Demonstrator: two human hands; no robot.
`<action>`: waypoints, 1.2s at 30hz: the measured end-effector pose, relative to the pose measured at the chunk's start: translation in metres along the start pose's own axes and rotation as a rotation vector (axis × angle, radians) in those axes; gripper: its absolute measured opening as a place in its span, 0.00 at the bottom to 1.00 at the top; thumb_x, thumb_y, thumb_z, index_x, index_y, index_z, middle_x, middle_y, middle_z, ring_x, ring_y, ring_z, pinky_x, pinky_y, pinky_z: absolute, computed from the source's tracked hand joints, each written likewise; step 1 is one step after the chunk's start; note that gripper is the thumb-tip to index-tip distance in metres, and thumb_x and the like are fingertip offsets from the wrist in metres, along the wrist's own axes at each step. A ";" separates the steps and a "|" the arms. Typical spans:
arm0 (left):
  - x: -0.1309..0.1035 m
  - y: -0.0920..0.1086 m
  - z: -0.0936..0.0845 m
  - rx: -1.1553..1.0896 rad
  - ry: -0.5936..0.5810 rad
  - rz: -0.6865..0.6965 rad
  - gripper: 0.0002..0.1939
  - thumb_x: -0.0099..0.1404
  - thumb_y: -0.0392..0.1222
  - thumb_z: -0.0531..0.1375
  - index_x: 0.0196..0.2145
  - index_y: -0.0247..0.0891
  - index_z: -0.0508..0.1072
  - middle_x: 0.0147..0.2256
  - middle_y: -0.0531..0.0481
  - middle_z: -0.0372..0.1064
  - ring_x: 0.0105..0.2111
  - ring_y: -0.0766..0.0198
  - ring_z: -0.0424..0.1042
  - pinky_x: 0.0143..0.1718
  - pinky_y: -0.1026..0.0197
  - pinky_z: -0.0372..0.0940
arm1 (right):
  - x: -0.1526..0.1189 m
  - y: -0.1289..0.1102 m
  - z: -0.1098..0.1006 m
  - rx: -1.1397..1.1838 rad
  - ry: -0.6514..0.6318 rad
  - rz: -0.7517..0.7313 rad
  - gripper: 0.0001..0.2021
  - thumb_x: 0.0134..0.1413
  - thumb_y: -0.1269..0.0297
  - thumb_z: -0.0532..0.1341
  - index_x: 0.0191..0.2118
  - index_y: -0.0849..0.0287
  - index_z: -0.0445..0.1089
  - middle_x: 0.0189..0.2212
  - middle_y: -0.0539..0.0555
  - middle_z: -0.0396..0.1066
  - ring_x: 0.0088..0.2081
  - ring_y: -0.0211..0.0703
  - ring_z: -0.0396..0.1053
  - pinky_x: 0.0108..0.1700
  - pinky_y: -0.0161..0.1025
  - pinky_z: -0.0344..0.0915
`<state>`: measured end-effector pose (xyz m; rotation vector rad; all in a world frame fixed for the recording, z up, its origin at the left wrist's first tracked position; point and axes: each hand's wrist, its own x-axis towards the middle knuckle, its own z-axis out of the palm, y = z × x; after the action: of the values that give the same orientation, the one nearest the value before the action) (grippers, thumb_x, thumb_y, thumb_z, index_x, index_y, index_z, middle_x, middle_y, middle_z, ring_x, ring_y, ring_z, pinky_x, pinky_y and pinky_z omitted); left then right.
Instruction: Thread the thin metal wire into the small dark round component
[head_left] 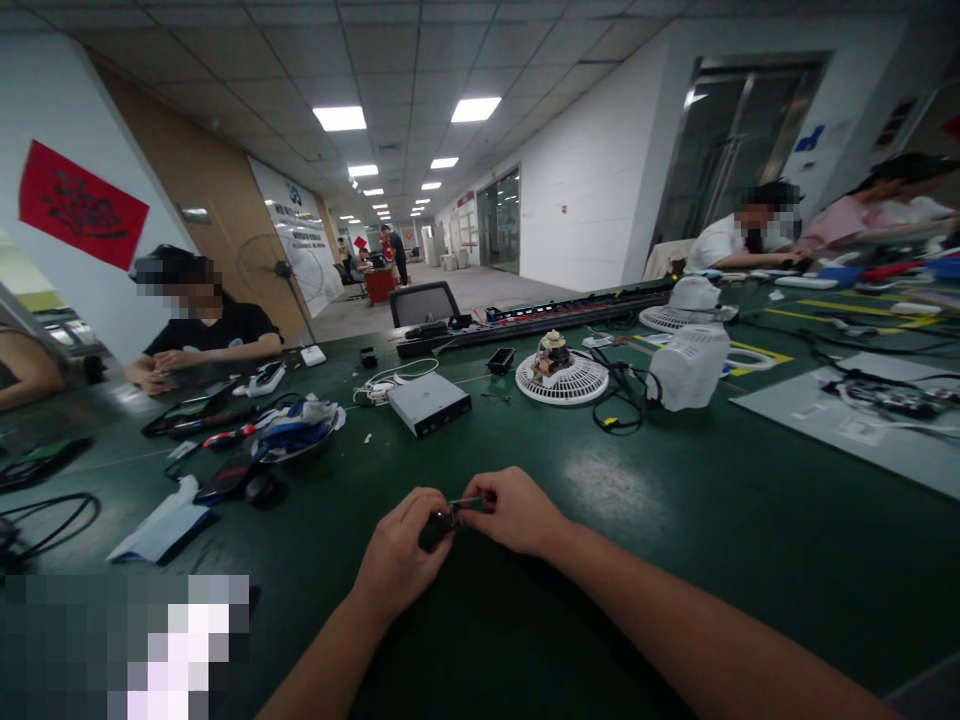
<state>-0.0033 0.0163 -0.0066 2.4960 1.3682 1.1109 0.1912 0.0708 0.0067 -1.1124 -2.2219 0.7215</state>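
Low over the dark green table, my left hand [401, 550] is closed on a small dark, shiny rounded part [443, 519]. My right hand [517, 512] pinches a thin metallic piece [466, 502] that reaches across to the dark part. Fingers cover much of both pieces, so their exact kind cannot be made out. Beyond my hands lies a silver optical disc drive [431, 403]. Farther back, a white round fan grille [562, 385] carries an exposed motor with wires.
On the left are a cloth bundle [300, 430], cables and a pale paper sheet [161, 525]. A white plastic housing [691, 368] with a black cord stands right of the grille. A grey board [862, 420] bears wiring. Other people sit along the far sides.
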 end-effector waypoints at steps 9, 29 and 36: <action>0.000 -0.001 0.002 -0.068 0.037 -0.036 0.10 0.59 0.29 0.60 0.37 0.40 0.67 0.38 0.49 0.68 0.38 0.61 0.71 0.38 0.60 0.68 | 0.002 0.002 0.008 0.168 -0.016 0.015 0.07 0.48 0.64 0.67 0.35 0.57 0.79 0.20 0.45 0.64 0.22 0.33 0.57 0.25 0.32 0.51; 0.002 -0.005 0.003 -0.015 0.095 -0.177 0.09 0.60 0.33 0.60 0.38 0.41 0.67 0.37 0.50 0.69 0.38 0.60 0.71 0.40 0.56 0.69 | 0.001 0.002 -0.009 -0.098 0.050 0.012 0.08 0.60 0.68 0.54 0.45 0.59 0.65 0.31 0.52 0.71 0.31 0.40 0.68 0.32 0.35 0.57; 0.003 -0.012 0.000 0.041 0.127 -0.274 0.11 0.58 0.34 0.61 0.39 0.41 0.67 0.36 0.51 0.70 0.36 0.59 0.73 0.39 0.54 0.71 | 0.005 0.014 -0.024 -0.244 -0.041 -0.206 0.06 0.59 0.70 0.56 0.40 0.57 0.69 0.38 0.53 0.72 0.40 0.42 0.68 0.41 0.37 0.60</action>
<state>-0.0104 0.0256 -0.0096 2.2076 1.7191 1.2066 0.2120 0.0873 0.0155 -0.9657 -2.4644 0.3984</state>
